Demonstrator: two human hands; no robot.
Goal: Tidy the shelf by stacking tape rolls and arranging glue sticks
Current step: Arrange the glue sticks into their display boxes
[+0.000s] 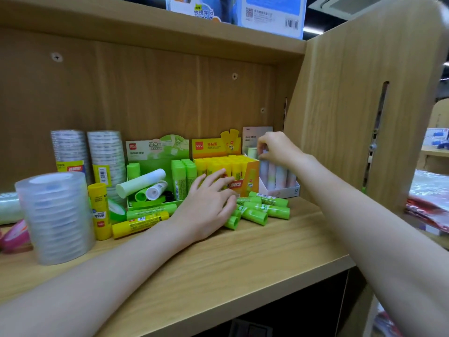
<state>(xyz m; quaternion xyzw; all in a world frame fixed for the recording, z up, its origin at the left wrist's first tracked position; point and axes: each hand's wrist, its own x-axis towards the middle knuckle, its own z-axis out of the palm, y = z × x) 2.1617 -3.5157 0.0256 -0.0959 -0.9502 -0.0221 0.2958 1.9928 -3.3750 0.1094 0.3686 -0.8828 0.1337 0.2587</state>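
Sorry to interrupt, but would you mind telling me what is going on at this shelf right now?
A person is tidying stationery on a wooden shelf. Their right hand pinches a pastel glue stick at the white display box in the corner. Their left hand reaches with spread fingers over loose green glue sticks lying in front of the yellow box. Stacks of clear tape rolls stand to the left.

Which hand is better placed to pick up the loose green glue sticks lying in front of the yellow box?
Left. The left hand is open right over the loose green glue sticks, fingers on them. The right hand is busy at the pastel glue stick box.
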